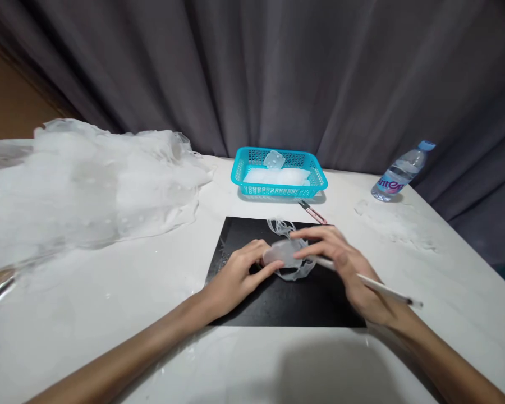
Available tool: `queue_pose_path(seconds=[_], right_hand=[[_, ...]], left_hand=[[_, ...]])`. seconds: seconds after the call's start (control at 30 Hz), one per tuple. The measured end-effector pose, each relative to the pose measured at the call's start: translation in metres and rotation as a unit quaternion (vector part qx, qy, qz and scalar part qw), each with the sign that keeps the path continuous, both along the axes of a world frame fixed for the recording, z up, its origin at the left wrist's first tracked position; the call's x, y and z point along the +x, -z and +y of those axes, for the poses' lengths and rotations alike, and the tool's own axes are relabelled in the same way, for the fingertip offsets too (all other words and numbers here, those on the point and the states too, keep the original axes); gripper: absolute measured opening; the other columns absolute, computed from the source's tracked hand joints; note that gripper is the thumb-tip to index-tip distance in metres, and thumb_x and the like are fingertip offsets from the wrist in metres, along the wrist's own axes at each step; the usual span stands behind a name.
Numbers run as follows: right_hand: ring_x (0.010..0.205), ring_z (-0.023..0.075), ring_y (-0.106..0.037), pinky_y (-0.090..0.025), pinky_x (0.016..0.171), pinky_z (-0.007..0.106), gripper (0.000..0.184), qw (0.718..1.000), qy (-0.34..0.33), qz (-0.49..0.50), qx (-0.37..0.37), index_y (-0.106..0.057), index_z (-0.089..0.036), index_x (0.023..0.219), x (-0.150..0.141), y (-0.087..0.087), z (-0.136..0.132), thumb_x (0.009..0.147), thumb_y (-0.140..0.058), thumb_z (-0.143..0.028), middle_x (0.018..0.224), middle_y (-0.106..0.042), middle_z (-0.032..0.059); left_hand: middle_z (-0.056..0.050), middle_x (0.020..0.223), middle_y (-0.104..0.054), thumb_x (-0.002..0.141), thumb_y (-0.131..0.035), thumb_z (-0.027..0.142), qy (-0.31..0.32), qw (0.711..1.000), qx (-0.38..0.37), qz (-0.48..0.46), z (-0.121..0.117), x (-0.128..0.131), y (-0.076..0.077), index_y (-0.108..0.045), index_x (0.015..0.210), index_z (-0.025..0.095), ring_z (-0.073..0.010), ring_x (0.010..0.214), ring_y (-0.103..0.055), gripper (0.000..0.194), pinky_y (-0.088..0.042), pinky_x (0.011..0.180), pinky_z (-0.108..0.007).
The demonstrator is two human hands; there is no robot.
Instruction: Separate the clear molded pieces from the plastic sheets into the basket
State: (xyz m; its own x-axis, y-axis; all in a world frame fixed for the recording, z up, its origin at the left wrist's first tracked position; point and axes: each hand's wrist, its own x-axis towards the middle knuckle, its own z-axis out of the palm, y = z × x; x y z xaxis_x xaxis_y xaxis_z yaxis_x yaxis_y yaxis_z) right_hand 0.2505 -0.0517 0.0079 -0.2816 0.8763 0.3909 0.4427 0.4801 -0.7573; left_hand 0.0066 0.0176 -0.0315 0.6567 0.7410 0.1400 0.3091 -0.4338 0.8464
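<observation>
My left hand (239, 275) pinches the left side of a flat, rounded, translucent piece (283, 254) between thumb and fingers, low over a black mat (290, 308). A slim white pen-like tool (387, 290) lies in my right hand (351, 272), its dark end pointing back past the wrist; its other end is hard to make out. The right fingertips reach the right side of the piece and are slightly blurred. Curled translucent trimmings (281, 226) lie on the mat behind and around the piece.
Behind the mat stands a turquoise basket (278, 192) holding translucent pieces. Thread snips (312, 213) with pink handles lie before it. A large heap of white translucent sheets (92, 191) covers the left side. A water bottle (399, 174) and pale scraps (398, 227) are at right.
</observation>
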Motion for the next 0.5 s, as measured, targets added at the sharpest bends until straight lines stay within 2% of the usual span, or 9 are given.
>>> queue_pose_path(seconds=[0.03,0.1,0.2,0.3,0.33,0.4,0.5], right_hand=[[0.133,0.0269,-0.056,-0.045,0.116,0.054,0.046,0.998,0.043,0.006,0.035,-0.071,-0.029,0.119,0.001,0.003,0.0,0.113,-0.027,-0.04,0.137,-0.065,0.0084],[0.121,0.0257,-0.062,-0.05,0.107,0.049,0.041,0.987,0.12,0.018,0.103,-0.069,-0.026,0.113,0.0,0.01,0.001,0.113,-0.029,-0.033,0.123,-0.067,0.0101],[0.089,0.0224,-0.063,-0.054,0.08,0.039,0.026,0.979,0.135,-0.024,0.152,-0.063,-0.023,0.101,-0.011,0.021,0.0,0.11,-0.039,-0.023,0.093,-0.066,0.0071],[0.081,0.0228,-0.059,-0.049,0.071,0.037,0.009,0.975,0.126,-0.107,0.15,-0.06,-0.022,0.098,-0.028,0.032,-0.005,0.104,-0.058,-0.028,0.087,-0.066,0.0061],[0.082,0.0235,-0.059,-0.049,0.072,0.038,0.01,0.973,0.134,-0.12,0.145,-0.06,-0.022,0.1,-0.033,0.035,-0.006,0.102,-0.063,-0.031,0.088,-0.067,0.0065],[0.084,0.0245,-0.06,-0.05,0.074,0.038,0.016,0.973,0.155,-0.116,0.125,-0.059,-0.022,0.102,-0.04,0.039,-0.007,0.098,-0.069,-0.034,0.091,-0.068,0.0068],[0.085,0.0233,-0.06,-0.052,0.076,0.036,0.012,0.983,0.147,-0.077,0.073,-0.062,-0.023,0.103,-0.043,0.042,-0.006,0.098,-0.069,-0.031,0.091,-0.07,0.0052]], left_hand=[[-0.005,0.106,-0.073,0.103,-0.061,0.04,-0.02,0.998,-0.056,-0.028,0.0,0.001,0.0,-0.072,0.104,0.019,-0.0219,0.099,-0.066,0.024,-0.051,0.092,-0.034],[-0.006,0.114,-0.075,0.098,-0.068,0.043,-0.056,0.979,-0.174,-0.09,0.001,0.003,-0.002,-0.071,0.115,0.019,-0.0241,0.106,-0.068,0.029,-0.052,0.096,-0.034],[-0.009,0.111,-0.079,0.09,-0.079,0.042,-0.086,0.941,-0.292,-0.148,0.001,0.004,-0.009,-0.074,0.111,0.016,-0.0262,0.106,-0.071,0.034,-0.053,0.098,-0.036],[-0.011,0.11,-0.08,0.084,-0.084,0.039,-0.098,0.915,-0.349,-0.175,-0.003,0.004,-0.015,-0.078,0.105,0.015,-0.0285,0.11,-0.071,0.032,-0.051,0.102,-0.039],[-0.011,0.111,-0.08,0.084,-0.084,0.038,-0.096,0.908,-0.363,-0.187,-0.004,0.004,-0.017,-0.079,0.105,0.015,-0.029,0.111,-0.071,0.032,-0.051,0.103,-0.04],[-0.011,0.111,-0.08,0.083,-0.085,0.037,-0.088,0.897,-0.383,-0.204,-0.008,0.005,-0.018,-0.08,0.104,0.016,-0.0285,0.11,-0.071,0.03,-0.052,0.103,-0.04],[-0.008,0.107,-0.08,0.081,-0.088,0.036,-0.08,0.889,-0.402,-0.204,-0.011,0.007,-0.019,-0.079,0.105,0.017,-0.0253,0.107,-0.071,0.032,-0.053,0.098,-0.035]])
